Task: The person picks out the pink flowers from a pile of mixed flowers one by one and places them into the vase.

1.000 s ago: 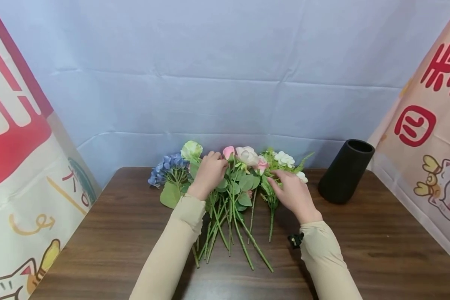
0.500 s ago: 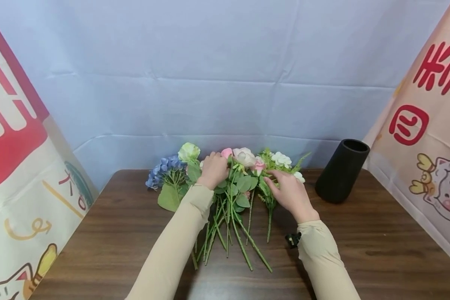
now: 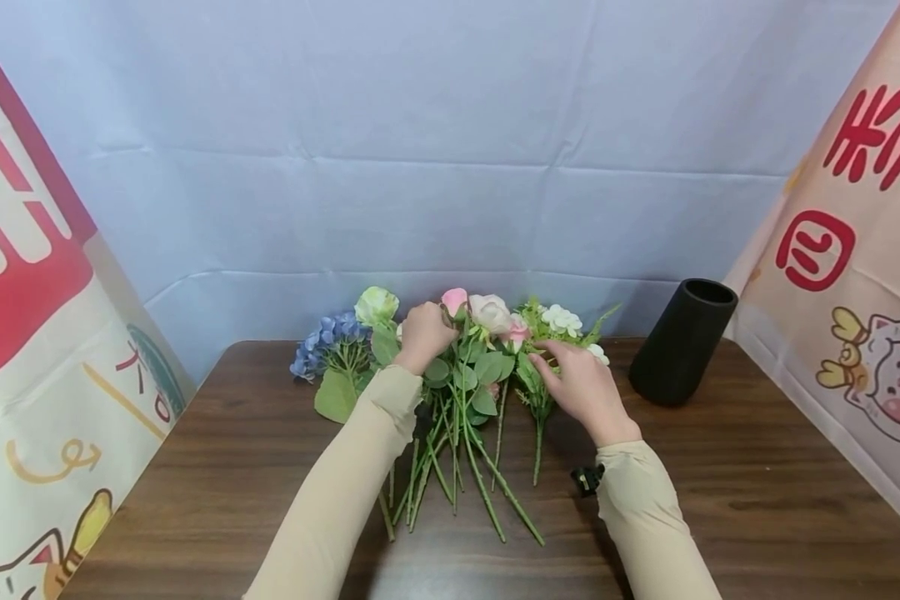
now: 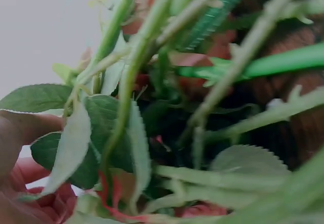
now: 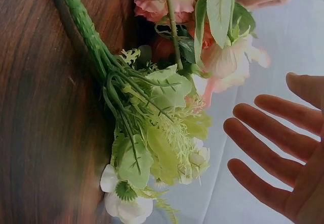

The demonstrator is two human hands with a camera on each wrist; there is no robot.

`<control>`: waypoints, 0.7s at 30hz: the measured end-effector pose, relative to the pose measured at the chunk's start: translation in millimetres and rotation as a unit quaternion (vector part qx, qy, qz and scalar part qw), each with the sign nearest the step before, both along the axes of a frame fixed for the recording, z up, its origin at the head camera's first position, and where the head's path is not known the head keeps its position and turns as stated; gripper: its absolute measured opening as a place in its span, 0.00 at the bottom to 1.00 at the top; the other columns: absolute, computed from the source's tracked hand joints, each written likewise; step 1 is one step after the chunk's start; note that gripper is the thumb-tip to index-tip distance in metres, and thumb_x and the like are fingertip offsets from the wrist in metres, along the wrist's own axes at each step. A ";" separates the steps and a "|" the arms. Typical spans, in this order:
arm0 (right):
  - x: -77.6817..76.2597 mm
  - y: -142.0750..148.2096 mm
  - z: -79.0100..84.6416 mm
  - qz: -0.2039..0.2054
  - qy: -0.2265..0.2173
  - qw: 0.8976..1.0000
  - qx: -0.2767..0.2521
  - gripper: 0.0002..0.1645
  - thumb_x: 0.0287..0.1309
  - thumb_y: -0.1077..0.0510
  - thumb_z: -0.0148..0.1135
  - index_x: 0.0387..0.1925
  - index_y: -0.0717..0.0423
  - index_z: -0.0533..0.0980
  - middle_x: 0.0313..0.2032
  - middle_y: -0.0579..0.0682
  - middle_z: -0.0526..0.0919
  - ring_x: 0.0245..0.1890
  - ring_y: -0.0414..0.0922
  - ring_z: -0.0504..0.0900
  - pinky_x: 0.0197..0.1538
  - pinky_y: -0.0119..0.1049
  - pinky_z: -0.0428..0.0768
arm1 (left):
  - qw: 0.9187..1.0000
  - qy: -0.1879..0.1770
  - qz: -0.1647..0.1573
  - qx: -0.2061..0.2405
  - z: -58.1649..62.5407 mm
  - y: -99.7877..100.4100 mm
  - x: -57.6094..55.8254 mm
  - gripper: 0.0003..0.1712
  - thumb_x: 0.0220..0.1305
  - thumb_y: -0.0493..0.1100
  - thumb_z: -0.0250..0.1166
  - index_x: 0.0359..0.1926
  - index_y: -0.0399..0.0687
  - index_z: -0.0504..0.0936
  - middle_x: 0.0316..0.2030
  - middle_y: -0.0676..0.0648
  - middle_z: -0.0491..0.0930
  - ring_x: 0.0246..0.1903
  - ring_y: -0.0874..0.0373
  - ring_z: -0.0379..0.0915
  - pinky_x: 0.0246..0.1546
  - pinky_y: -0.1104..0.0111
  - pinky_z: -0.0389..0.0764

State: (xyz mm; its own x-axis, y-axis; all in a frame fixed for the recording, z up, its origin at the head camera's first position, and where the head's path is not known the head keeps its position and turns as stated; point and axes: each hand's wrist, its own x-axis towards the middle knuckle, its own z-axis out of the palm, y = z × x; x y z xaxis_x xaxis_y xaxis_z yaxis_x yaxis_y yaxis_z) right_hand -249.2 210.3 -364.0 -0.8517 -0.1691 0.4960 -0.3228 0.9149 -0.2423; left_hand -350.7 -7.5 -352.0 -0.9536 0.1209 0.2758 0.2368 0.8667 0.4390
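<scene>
My left hand [image 3: 426,335] reaches into the pile of artificial flowers, its curled fingers at the stem of a pink rose [image 3: 454,300], which they appear to pinch. In the left wrist view, green leaves [image 4: 73,148] partly cover the thumb and curled fingers [image 4: 43,196]. A pale pink rose [image 3: 491,313] lies just to the right of that stem. My right hand [image 3: 585,387] hovers beside the white-flowered spray [image 3: 562,319]. Its fingers are spread and hold nothing, as the right wrist view shows, with the spray's leaves [image 5: 167,153] a little apart from them.
Blue hydrangea [image 3: 333,337] and a pale green flower [image 3: 376,306] lie at the pile's left. Several bare stems [image 3: 487,492] point toward the near edge of the wooden table [image 3: 217,467]. A tapered black vase [image 3: 678,350] stands at the back right, before a cloth backdrop [image 3: 450,208].
The left hand's fingers have curled more tightly, and the pink rose beside them shows a little higher. The right hand stays almost still. The head view has shifted slightly.
</scene>
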 end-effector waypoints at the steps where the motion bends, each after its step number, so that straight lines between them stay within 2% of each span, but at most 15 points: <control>1: 0.1 0.2 0.0 0.000 0.002 1.000 -0.001 0.22 0.58 0.44 0.51 0.47 0.53 0.75 0.43 0.54 0.81 0.35 0.51 0.80 0.34 0.48 0.76 | 1.000 -0.008 -0.002 0.015 2.9 -0.7 0.7 0.25 0.49 0.46 0.64 0.04 0.49 0.63 0.05 0.53 0.59 0.10 0.58 0.63 0.17 0.68 0.67; 4: 0.7 0.5 0.6 0.000 0.008 1.000 -0.005 0.21 0.58 0.45 0.51 0.46 0.53 0.76 0.41 0.54 0.81 0.33 0.51 0.80 0.33 0.47 0.76 | 0.998 -0.027 -0.004 0.047 12.2 -3.1 3.1 0.23 0.47 0.46 0.66 0.04 0.49 0.67 0.05 0.53 0.65 0.10 0.59 0.64 0.16 0.71 0.67; 10: 1.7 3.1 3.9 -0.003 0.009 1.000 -0.006 0.21 0.58 0.43 0.50 0.46 0.52 0.75 0.38 0.54 0.82 0.27 0.50 0.80 0.29 0.47 0.75 | 0.996 -0.038 -0.003 0.080 30.2 -6.1 9.8 0.18 0.47 0.44 0.64 0.06 0.47 0.72 0.07 0.52 0.71 0.11 0.59 0.64 0.17 0.70 0.67; 16: 1.9 7.6 6.9 -0.010 -0.003 1.000 -0.014 0.25 0.59 0.38 0.44 0.47 0.48 0.75 0.40 0.54 0.82 0.26 0.48 0.80 0.27 0.46 0.75 | 0.993 -0.019 -0.016 0.114 52.9 -3.8 20.7 0.14 0.47 0.42 0.58 0.09 0.48 0.73 0.09 0.52 0.71 0.11 0.59 0.65 0.13 0.71 0.65; 21: 3.2 10.0 7.8 -0.012 -0.001 1.000 -0.023 0.23 0.59 0.40 0.46 0.47 0.47 0.75 0.41 0.53 0.81 0.27 0.49 0.80 0.28 0.46 0.75 | 0.994 0.005 -0.020 0.108 70.0 -2.1 26.9 0.14 0.46 0.39 0.56 0.08 0.49 0.67 0.07 0.53 0.65 0.09 0.61 0.58 0.11 0.73 0.60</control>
State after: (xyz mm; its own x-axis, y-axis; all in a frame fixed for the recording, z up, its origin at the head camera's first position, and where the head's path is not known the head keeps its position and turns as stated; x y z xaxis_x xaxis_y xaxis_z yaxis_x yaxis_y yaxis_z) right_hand -246.0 220.3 -356.2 -0.8565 -0.1269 0.5003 -0.3010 0.9102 -0.2844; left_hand -323.8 -9.6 -281.9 -0.9461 0.0953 0.3094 0.2747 0.7421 0.6114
